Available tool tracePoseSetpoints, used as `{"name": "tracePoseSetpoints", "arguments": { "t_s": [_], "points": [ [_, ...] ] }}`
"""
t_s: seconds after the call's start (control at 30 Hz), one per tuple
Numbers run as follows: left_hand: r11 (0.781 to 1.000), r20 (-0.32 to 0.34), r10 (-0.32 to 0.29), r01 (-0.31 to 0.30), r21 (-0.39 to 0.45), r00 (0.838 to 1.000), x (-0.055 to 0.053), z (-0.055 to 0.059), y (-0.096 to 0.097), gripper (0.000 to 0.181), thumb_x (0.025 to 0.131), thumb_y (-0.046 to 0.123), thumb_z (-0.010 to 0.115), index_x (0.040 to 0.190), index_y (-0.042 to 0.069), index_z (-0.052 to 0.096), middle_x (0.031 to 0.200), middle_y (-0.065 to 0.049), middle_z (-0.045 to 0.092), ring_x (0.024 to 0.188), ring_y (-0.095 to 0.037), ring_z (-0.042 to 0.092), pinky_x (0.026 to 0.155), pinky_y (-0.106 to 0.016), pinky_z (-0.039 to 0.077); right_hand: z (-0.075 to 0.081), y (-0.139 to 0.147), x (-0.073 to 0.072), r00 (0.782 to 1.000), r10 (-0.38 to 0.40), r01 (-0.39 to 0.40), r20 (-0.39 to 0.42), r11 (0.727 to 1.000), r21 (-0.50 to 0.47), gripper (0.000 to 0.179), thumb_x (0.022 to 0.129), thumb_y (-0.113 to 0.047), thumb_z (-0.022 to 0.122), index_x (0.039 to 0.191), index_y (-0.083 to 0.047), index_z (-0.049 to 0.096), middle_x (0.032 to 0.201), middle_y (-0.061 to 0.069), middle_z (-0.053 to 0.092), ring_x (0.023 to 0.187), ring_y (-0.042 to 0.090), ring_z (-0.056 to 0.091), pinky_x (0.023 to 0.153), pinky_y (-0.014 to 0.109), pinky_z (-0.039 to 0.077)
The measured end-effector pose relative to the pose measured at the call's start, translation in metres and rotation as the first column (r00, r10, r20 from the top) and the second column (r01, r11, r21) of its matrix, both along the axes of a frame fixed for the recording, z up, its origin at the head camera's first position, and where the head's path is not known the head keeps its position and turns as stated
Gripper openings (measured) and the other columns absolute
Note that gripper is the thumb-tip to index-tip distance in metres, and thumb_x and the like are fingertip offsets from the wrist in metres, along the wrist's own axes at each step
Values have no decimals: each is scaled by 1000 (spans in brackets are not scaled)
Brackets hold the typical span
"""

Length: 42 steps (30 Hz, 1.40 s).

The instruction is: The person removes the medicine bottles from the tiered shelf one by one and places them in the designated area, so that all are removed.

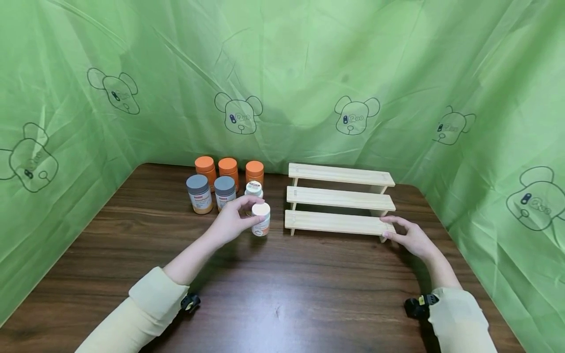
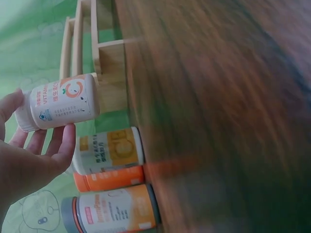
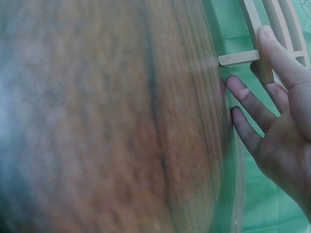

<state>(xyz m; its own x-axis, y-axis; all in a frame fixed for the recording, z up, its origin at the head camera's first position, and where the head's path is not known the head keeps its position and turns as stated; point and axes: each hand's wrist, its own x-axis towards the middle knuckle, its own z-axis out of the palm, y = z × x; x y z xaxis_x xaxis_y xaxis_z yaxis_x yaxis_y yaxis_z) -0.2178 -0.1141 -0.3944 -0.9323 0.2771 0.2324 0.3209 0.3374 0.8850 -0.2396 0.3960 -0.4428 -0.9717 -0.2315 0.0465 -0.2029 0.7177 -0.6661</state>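
My left hand [image 1: 230, 221] grips a small white vitamin bottle [image 2: 63, 103] between thumb and fingers. In the left wrist view its orange letter C label shows, and the bottle appears raised off the table. A three-tier wooden display rack [image 1: 337, 222] stands to the right of it. At the rack's right end, my right hand [image 1: 417, 240] holds the lowest step, thumb at the front and a finger over the top. In the right wrist view, the thumb [image 3: 284, 56] lies against that step, and two other fingertips reach down near the tabletop.
Behind the left hand stands another white bottle [image 1: 253, 188]. Two grey-lidded jars [image 1: 200, 198] and several orange-lidded jars [image 1: 205, 166] cluster at the back left. Green cloth [image 1: 282, 73] walls in the brown wooden table [image 1: 282, 294] at the back and sides.
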Motion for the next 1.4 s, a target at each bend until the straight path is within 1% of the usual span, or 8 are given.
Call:
{"name": "tracePoseSetpoints", "arguments": {
  "t_s": [0.2, 0.37, 0.5, 0.63, 0.93, 1.07, 1.27, 1.4],
  "points": [
    [999, 34, -5, 6, -34, 999, 0, -8, -9, 34, 83, 16, 73, 115, 13, 63, 108, -4, 66, 94, -20, 62, 81, -40, 51, 0, -1, -1, 1000, 3, -3, 7, 1000, -6, 47, 88, -33, 66, 131, -16, 56, 111, 10, 58, 70, 15, 55, 77, 22, 39],
    [997, 66, -9, 14, -71, 998, -2, -11, -14, 35, 82, 15, 74, 115, 11, 62, 111, -5, 65, 103, -22, 62, 87, -40, 50, 0, 0, -1, 1000, -1, 1, 15, 1000, -11, 47, 88, -33, 66, 131, -16, 55, 91, 10, 59, 64, 17, 55, 71, 23, 40],
    [994, 76, -19, 27, -109, 997, -3, -13, -15, 36, 82, 16, 74, 115, 11, 62, 113, -5, 65, 108, -24, 60, 91, -43, 48, 2, -1, 1, 1000, -10, 10, 9, 1000, 7, 47, 88, -33, 66, 130, -15, 56, 114, 13, 59, 89, 23, 57, 83, 32, 41],
    [990, 106, -28, 42, -133, 994, -4, -16, -16, 37, 82, 16, 74, 116, 13, 61, 113, -3, 64, 111, -24, 58, 92, -43, 48, 5, -3, 4, 1000, -10, 10, 3, 1000, 15, 47, 88, -32, 66, 130, -15, 56, 135, 17, 51, 117, 29, 44, 95, 46, 35],
    [988, 132, -74, 91, -125, 988, -3, -16, -20, 40, 83, 18, 74, 119, 13, 59, 116, -2, 63, 114, -25, 56, 94, -44, 46, 3, -3, 4, 1000, -19, 19, -10, 999, 31, 47, 88, -34, 66, 130, -17, 56, 130, 12, 53, 96, 10, 49, 89, 29, 36],
    [986, 119, -66, 83, -141, 991, -3, -14, -22, 40, 83, 18, 74, 120, 14, 59, 117, -3, 63, 114, -25, 56, 94, -44, 46, 3, -3, 0, 1000, -10, 10, 3, 1000, 20, 48, 87, -36, 66, 130, -19, 56, 124, 10, 55, 84, 9, 52, 85, 22, 36],
    [984, 75, -50, 62, -169, 996, -2, -9, -29, 46, 82, 22, 75, 123, 11, 58, 118, -7, 63, 114, -28, 56, 92, -49, 46, 8, -4, -6, 999, 41, -42, 13, 999, 26, 48, 88, -34, 66, 132, -18, 55, 132, 12, 52, 96, 11, 51, 83, 21, 39],
    [978, 22, -10, 14, -207, 1000, 1, 0, -36, 46, 83, 26, 73, 125, 12, 58, 122, -10, 62, 115, -32, 56, 95, -52, 43, 18, -5, -4, 996, 80, -81, 35, 997, 15, 48, 88, -30, 66, 131, -13, 54, 139, 19, 46, 117, 31, 48, 93, 39, 41]
  ]
}}
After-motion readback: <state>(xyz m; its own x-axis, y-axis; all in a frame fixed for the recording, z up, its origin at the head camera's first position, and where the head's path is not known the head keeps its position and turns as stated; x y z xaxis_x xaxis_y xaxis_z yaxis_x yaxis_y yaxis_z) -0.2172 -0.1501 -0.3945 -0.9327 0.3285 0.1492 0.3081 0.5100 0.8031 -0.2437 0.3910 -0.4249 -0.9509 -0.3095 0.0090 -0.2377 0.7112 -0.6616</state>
